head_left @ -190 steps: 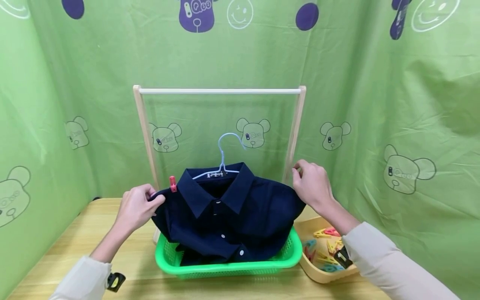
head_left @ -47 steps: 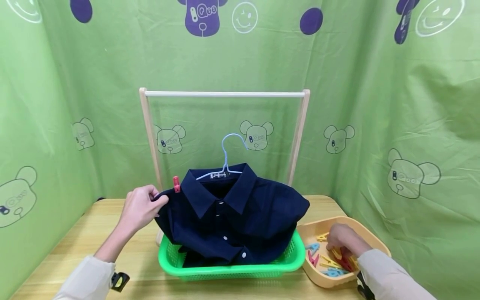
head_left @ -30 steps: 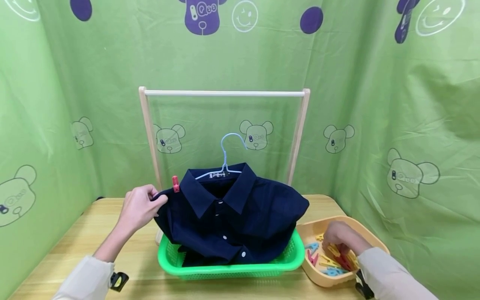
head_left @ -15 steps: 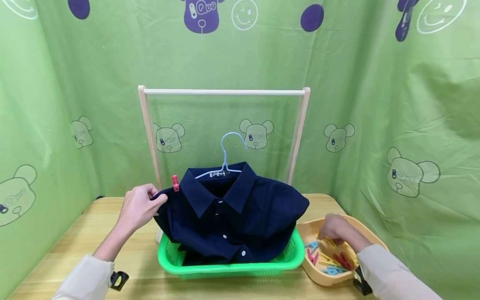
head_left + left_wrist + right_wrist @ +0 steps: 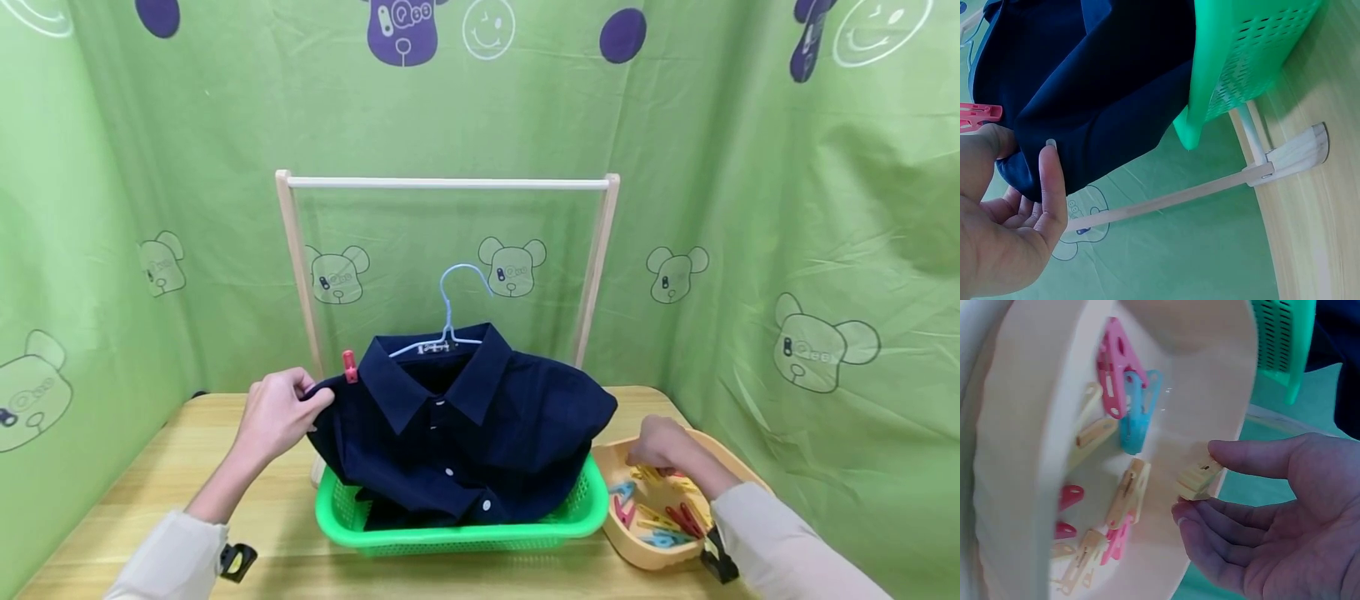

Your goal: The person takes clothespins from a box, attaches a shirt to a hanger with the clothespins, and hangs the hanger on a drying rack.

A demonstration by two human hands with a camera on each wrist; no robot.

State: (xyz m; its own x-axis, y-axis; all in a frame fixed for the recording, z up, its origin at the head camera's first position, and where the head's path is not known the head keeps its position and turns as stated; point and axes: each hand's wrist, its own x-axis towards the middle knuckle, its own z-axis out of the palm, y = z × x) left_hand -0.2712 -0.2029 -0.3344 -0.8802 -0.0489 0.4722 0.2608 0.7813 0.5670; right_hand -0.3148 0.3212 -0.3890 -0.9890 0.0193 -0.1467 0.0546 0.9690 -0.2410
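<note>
A navy button-up shirt [image 5: 540, 421] on a light blue wire hanger [image 5: 447, 310] is propped in a green basket [image 5: 480, 540]. At its left shoulder a red clothespin [image 5: 349, 367] stands clipped. My left hand [image 5: 273, 417] pinches the shirt's left shoulder edge between thumb and fingers, beside that clothespin. Over the far side of a pale orange bin [image 5: 651, 560], my right hand [image 5: 666, 446] holds a clothespin. The right wrist view shows this yellow clothespin [image 5: 1197, 479] between thumb and fingertips, above the bin's inner wall.
Several loose clothespins, such as a blue one [image 5: 663, 539] and a red one [image 5: 684, 521], lie in the bin. Behind the basket rises a wooden rack with a white rail [image 5: 447, 183]. Green printed curtains [image 5: 787, 208] enclose the wooden table [image 5: 165, 475].
My right hand left the shirt's right shoulder and went into the bin among the clothespins. It has since risen toward the bin's far side with a yellow clothespin. My left hand stays put.
</note>
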